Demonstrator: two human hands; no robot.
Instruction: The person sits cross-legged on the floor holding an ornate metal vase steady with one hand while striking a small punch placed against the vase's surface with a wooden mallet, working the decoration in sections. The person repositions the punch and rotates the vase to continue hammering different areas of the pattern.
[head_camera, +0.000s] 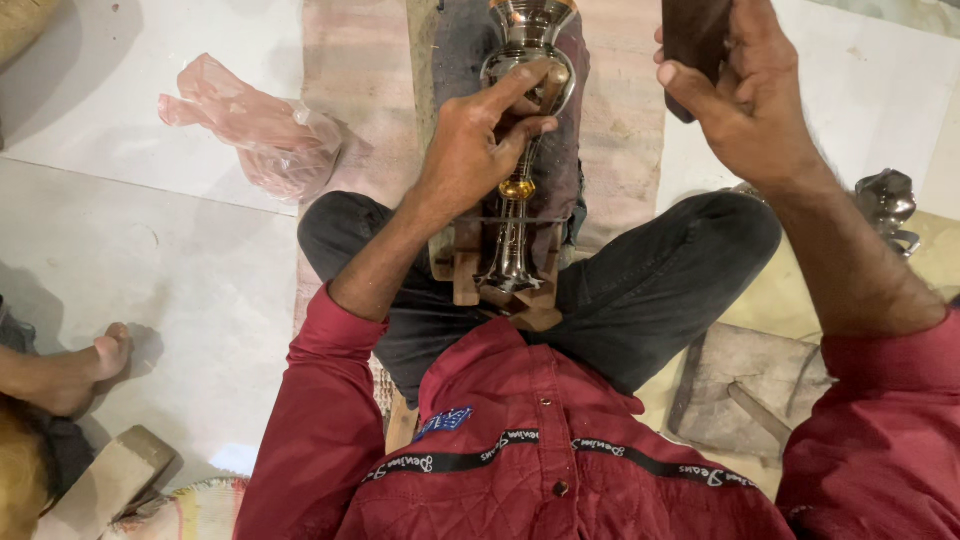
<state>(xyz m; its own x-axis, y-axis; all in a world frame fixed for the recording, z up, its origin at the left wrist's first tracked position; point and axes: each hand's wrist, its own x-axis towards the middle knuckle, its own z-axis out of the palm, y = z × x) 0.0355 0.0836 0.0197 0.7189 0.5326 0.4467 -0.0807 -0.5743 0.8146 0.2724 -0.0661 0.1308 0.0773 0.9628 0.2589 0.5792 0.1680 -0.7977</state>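
Pale, smooth floor tiles fill the left side. A worn, pinkish woven mat runs up the middle. Light is soft and even.

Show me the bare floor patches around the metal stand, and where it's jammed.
Bare pale floor lies between the pink plastic bag and another person's foot; more at top right, past the right hand. Crowded: the wooden board, where the left hand grips the metal stand, and the lower right by the flat block.

Silver metal vase with a gold band; dark brown block; pink plastic bag; maroon quilted shirt; black trousers; white floor.
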